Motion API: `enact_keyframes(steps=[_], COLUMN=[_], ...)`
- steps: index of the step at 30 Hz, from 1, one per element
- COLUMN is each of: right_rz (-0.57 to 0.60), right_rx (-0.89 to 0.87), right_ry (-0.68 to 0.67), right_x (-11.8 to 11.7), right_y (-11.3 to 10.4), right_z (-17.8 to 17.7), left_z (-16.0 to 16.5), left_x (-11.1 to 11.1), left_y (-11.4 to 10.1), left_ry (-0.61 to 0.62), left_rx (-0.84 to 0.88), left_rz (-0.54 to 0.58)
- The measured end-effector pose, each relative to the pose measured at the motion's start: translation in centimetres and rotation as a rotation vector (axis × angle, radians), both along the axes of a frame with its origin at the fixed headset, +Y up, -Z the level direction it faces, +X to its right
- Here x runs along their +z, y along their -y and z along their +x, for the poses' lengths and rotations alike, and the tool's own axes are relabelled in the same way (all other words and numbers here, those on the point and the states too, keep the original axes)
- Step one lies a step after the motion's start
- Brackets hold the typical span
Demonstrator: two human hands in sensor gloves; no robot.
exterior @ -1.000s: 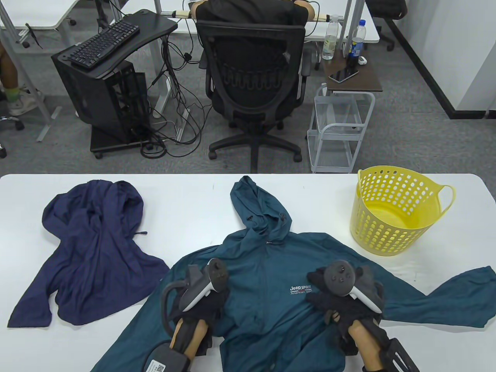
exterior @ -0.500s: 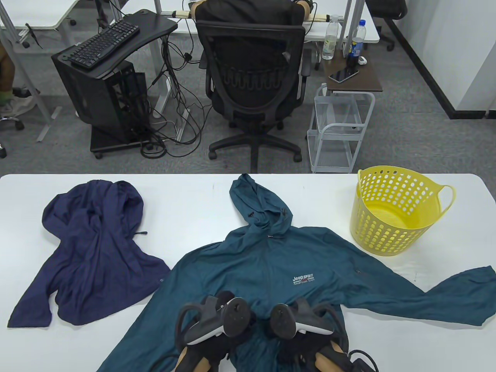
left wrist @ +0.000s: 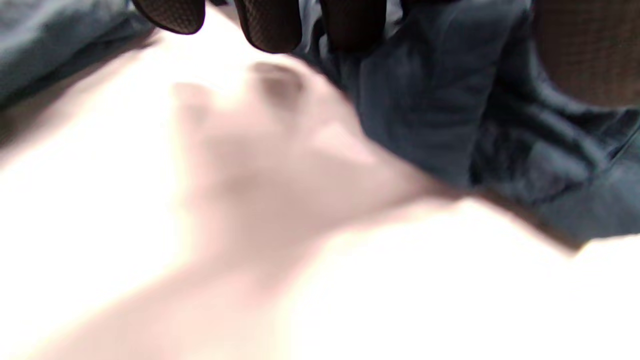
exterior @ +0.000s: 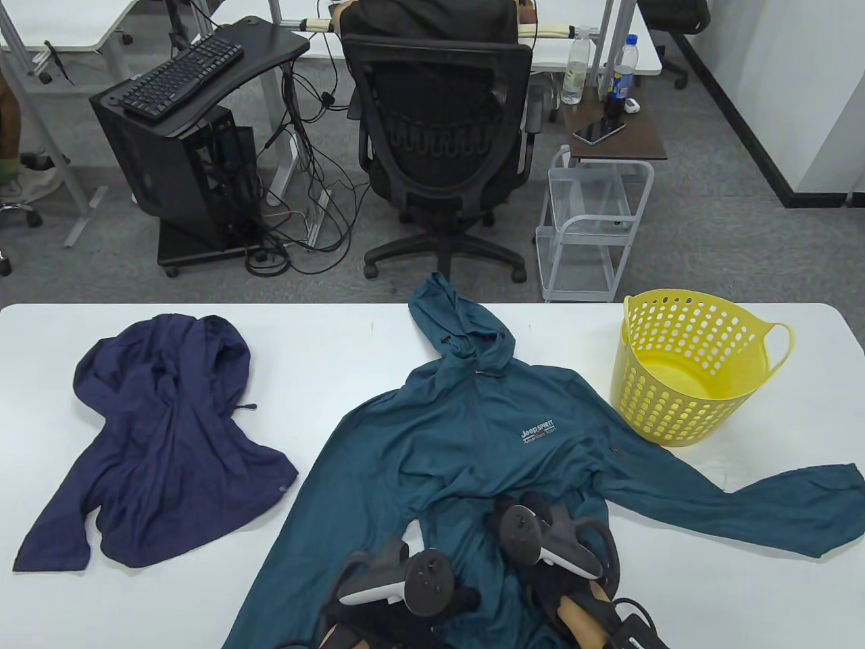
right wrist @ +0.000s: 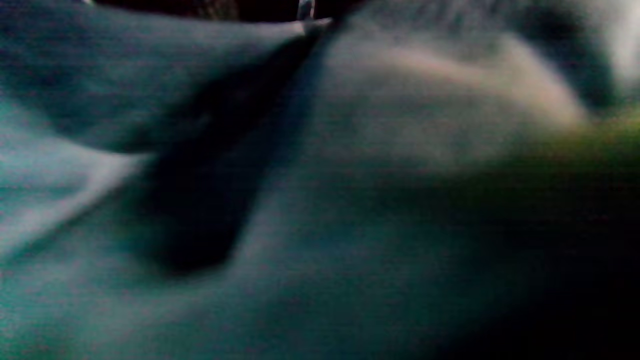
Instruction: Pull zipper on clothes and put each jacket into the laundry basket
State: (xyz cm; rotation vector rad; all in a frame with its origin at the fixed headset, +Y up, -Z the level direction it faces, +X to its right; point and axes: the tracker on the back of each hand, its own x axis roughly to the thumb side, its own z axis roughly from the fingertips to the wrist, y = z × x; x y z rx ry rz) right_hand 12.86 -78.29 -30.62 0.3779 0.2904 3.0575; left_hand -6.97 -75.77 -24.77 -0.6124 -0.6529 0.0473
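I see both hands low on the teal jacket (exterior: 473,439), near the worktop's (exterior: 338,351) front edge. My left hand (exterior: 405,595) sits at the jacket's bottom hem, left of the zip line. In the left wrist view its fingertips (left wrist: 270,25) curl down onto a bunched fold of teal cloth (left wrist: 425,115), with the thumb on the far side of that fold; the grip looks like a pinch on the hem, though the view is blurred and I hedge on how firm it is.

My right hand (exterior: 540,534) lies higher and to the right, on the jacket's lower front, just beside the zip line. The tracker covers its fingers from above, and the right wrist view is only dark, smeared teal cloth (right wrist: 150,100) with a small bright metal bit at the top edge, so I cannot tell whether this grip is spread or pinching.

The jacket lies front up, hood toward the far edge and hanging just past it, its right sleeve stretched to the worktop's right edge. The cloth is rumpled around both hands. The yellow basket (exterior: 682,368) stands upright at the right, its base touching or just beside the jacket's shoulder. The navy jacket (exterior: 162,433) lies crumpled at the left, well apart from both hands, its hem close to the teal one's left sleeve.
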Motion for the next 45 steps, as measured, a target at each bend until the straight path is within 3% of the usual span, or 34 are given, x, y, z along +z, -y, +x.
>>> enact_keyframes(steps=[7,10,13,15,17,23,26,30,31,36,42,45], right_rz=[0.117,0.165,0.149,0.067,0.001,0.217,0.241,0.362,0.377,0.321,0.191,0.158], right_rx=[-0.16,-0.272,-0.35,-0.392,-0.396,-0.177,-0.216,-0.227,-0.238,-0.284,-0.193,-0.174], right_ry=[-0.051,-0.074,-0.099,-0.152,-0.153,-0.093,-0.072,-0.003,0.009,0.072,0.083,-0.004], right_x=[1.9,3.0,4.1,5.0,5.8,6.8,6.7,6.5,6.4,5.6,5.3,5.9], right_y=[-2.6,-4.3,-5.3,-5.6,-5.6,-5.5,-6.2,-8.4,-8.8,-10.1,-10.1,-9.6], right_z=[1.1,1.1,0.2,-0.8,-1.7,-4.1,-3.4,-0.4,0.3,3.9,4.6,3.2], left_z=[0.9,0.9,0.5,0.1,-0.4,-1.5,-1.1,-1.0,-1.3,-3.4,-5.0,-4.8], left_x=[0.1,-0.2,-0.4,-0.4,-0.3,-0.1,0.4,0.5,0.4,-0.1,0.5,0.8], left_y=[0.4,0.1,-0.7,-1.4,-1.9,-2.8,-3.2,-3.2,-3.2,-4.9,-6.5,-6.7], left_ry=[-0.062,-0.145,-0.239,-0.281,-0.327,-0.465,-0.459,-0.474,-0.48,-0.561,-0.547,-0.533], left_rx=[0.01,0.13,0.211,0.233,0.262,0.348,0.269,-0.029,-0.033,0.096,0.136,0.146], left_rz=[0.176,0.22,0.297,0.386,0.428,0.504,0.556,0.585,0.582,0.445,0.51,0.647])
